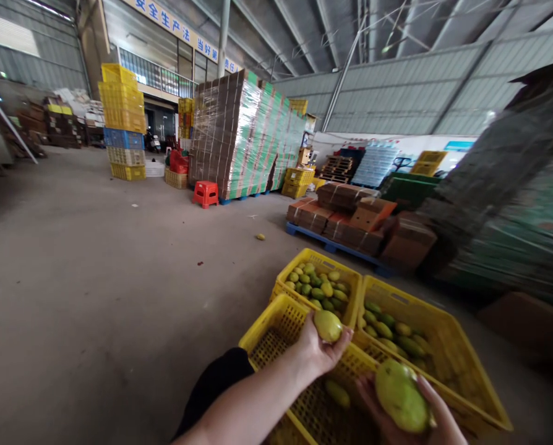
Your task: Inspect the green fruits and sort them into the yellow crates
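Note:
My left hand (320, 352) is closed around a yellow-green mango (327, 326), held above the near yellow crate (262, 327). In my right hand (437, 408), lower and further right, lies a larger green mango (401, 395) with the fingers wrapped about its sides. Beneath the hands, one loose mango (337, 394) rests on the slatted bottom of the near crate. Just beyond stands a yellow crate (281, 281) holding many green and yellow mangoes. Another yellow crate (462, 334) at the right has mangoes gathered toward its left side.
A single mango (260, 237) lies on the concrete floor. Flattened cartons (346, 228) are stacked on a blue pallet (332, 247). Behind are a red stool (205, 193), wrapped carton stacks (248, 136) and a tower of crates (121, 117). A covered stack (513, 173) rises at the right.

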Motion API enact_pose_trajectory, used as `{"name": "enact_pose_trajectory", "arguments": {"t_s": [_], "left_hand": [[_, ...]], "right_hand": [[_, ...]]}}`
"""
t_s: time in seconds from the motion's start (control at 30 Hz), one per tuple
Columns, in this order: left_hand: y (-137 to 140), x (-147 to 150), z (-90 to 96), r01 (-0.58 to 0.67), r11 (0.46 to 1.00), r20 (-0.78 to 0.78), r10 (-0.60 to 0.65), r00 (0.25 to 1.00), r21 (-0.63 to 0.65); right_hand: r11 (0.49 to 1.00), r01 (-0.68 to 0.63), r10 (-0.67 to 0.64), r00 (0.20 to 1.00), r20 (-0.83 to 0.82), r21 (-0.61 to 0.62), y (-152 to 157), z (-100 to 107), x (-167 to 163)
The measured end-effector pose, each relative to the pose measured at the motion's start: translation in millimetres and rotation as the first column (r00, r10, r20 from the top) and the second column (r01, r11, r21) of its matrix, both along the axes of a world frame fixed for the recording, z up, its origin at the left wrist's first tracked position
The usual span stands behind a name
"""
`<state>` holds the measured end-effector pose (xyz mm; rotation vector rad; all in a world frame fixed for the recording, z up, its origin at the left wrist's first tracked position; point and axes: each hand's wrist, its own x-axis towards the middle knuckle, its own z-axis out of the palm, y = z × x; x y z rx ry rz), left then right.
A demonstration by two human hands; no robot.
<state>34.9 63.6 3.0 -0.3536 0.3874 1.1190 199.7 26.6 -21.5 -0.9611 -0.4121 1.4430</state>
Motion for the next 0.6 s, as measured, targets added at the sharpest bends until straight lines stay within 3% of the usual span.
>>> {"name": "enact_pose_trajectory", "arguments": {"t_s": [0.07, 0.13, 0.27, 0.4, 0.5, 0.6], "left_hand": [[1.9, 3.7, -3.7, 0.021, 1.0, 0.002, -0.021, 1.0, 0.013], [3.2, 7.3, -6.9, 0.042, 0.998, -0.015, -0.042, 0.999, 0.041], [-3.0, 12.3, -7.7, 0.104, 0.987, -0.141, -0.086, 0.986, 0.121], [-6.0, 7.1, -9.5, 0.11, 0.948, -0.337, -0.002, 0.942, 0.3], [3.1, 1.1, -15.3, 0.145, 0.839, -0.489, 0.157, 0.858, 0.525], [5.6, -2.6, -17.7, 0.22, 0.693, -0.602, 0.373, 0.706, 0.687]], "right_hand": [[0.988, 0.02, -0.022, 1.0, -0.009, -0.15, -1.0, 8.4, -4.4], [0.982, 0.062, -0.062, 0.998, 0.004, -0.179, -1.1, 14.4, -8.4], [0.983, 0.128, -0.125, 0.992, 0.029, -0.133, -7.9, 21.1, -11.4], [1.0, -0.001, 0.001, 0.999, 0.033, -0.016, -20.4, 23.7, -10.9], [0.993, -0.059, 0.055, 0.998, 0.04, 0.101, -23.4, 20.7, -10.8], [0.971, 0.033, -0.057, 0.994, 0.095, 0.235, -25.2, 16.8, -12.8]]}}
